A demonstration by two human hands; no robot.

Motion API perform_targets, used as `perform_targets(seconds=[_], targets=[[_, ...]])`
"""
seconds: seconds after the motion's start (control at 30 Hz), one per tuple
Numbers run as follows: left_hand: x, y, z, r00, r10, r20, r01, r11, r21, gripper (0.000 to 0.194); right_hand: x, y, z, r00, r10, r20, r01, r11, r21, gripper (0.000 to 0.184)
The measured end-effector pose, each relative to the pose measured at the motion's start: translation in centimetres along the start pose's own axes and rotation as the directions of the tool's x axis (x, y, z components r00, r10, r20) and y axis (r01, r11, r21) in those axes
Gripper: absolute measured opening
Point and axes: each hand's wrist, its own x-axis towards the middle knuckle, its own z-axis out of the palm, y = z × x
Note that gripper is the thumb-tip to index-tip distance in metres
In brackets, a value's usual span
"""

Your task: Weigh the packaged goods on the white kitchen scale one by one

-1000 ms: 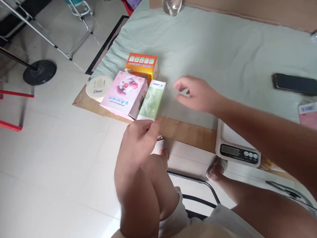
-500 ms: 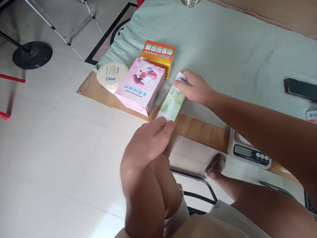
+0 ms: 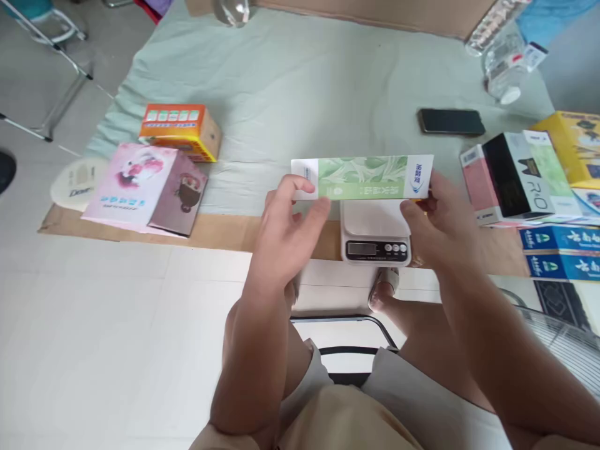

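Observation:
A long green-and-white toothpaste box is held level between my two hands, above the back part of a white digital scale. My left hand pinches its left end with thumb and forefinger. Around the right end, the thumb and fingers of my right hand are closed, with the thumb at the lower edge. Part of the scale's plate is hidden behind the box; its display and buttons face me.
On the left stand a pink box, an orange box and a round Dove container. To the right are a black phone, a black-and-white box, a yellow box, blue boxes and a clear bottle.
The toothpaste box has moved right, from beside the pink box to over the scale, and turned crosswise. My view has swung right, bringing the right-hand boxes and bottle into sight.

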Motion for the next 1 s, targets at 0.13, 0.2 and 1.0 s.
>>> perform_targets(seconds=[0.13,0.2,1.0], targets=[[1.0,0.3,3.9,0.983,-0.166,-0.082,0.172,0.982,0.076,0.036,-2.2,1.1,-0.6,0.988,0.132,-0.086,-0.147,0.968,-0.202,0.050],[1.6,0.0,4.8,0.972,-0.206,-0.116,0.223,0.962,0.157,0.043,-2.6,1.6,-0.6,0.985,0.149,-0.083,-0.167,0.946,-0.278,0.052],[2.1,-1.9,8.8,0.968,0.239,-0.074,-0.244,0.839,-0.487,0.035,-3.2,5.5,-4.2,0.983,-0.009,-0.185,0.004,1.000,-0.029,0.049]])
